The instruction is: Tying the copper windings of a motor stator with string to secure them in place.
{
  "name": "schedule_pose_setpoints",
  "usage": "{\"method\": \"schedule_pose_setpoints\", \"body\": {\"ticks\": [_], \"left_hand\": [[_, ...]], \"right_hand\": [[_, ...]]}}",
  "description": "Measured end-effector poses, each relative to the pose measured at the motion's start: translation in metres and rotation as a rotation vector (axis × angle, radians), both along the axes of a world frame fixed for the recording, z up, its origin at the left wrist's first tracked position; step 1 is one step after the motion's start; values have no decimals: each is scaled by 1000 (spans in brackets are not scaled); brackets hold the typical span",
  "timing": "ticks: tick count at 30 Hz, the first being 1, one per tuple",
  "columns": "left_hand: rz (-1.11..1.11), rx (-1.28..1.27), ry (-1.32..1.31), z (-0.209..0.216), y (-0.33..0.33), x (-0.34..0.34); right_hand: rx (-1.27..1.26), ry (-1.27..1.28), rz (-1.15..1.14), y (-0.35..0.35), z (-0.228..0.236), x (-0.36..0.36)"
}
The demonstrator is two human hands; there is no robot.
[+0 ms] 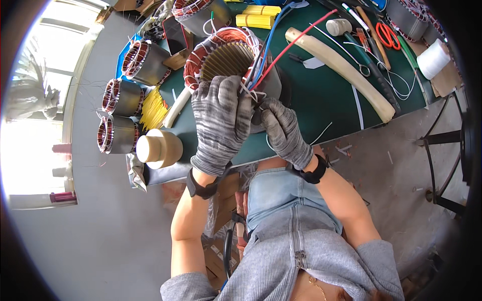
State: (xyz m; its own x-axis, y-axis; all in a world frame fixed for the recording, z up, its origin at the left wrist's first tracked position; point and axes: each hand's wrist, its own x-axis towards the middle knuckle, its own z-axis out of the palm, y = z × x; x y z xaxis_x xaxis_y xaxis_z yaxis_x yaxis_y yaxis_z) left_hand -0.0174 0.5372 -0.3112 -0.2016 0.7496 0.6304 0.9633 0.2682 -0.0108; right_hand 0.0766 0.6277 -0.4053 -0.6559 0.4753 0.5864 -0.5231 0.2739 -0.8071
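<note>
A large motor stator (228, 57) with copper windings laced in white cord lies on the green-topped bench, its bore facing me. My left hand (221, 120), in a grey striped knit glove, is closed over the near edge of its winding, fingers at the bore and thumb beside the lead wires. Blue (266, 52) and red lead wires (296, 40) rise from there, with dark ones alongside. My right hand (286, 128), gloved alike, is pinched at the base of these leads by white cord ends; what its fingertips hold is hidden. A thin white cord (321, 133) trails beside it.
Smaller stators (120, 133) line the left edge near yellow strips (153, 110) and a cream stepped cylinder (159, 148). To the right lie a long pale curved bar (341, 75), a mallet (339, 26), red-handled scissors (387, 36) and a white cord spool (433, 59).
</note>
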Motion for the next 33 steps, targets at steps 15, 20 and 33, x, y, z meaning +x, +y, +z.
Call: {"method": "schedule_pose_setpoints", "body": {"ticks": [15, 20, 33], "left_hand": [[46, 78, -115, -7, 6, 0], [13, 37, -154, -6, 12, -1], [-55, -209, -281, 24, 14, -8]], "right_hand": [[579, -477, -379, 46, -16, 192], [297, -1303, -645, 37, -180, 507], [454, -630, -214, 34, -15, 189]]}}
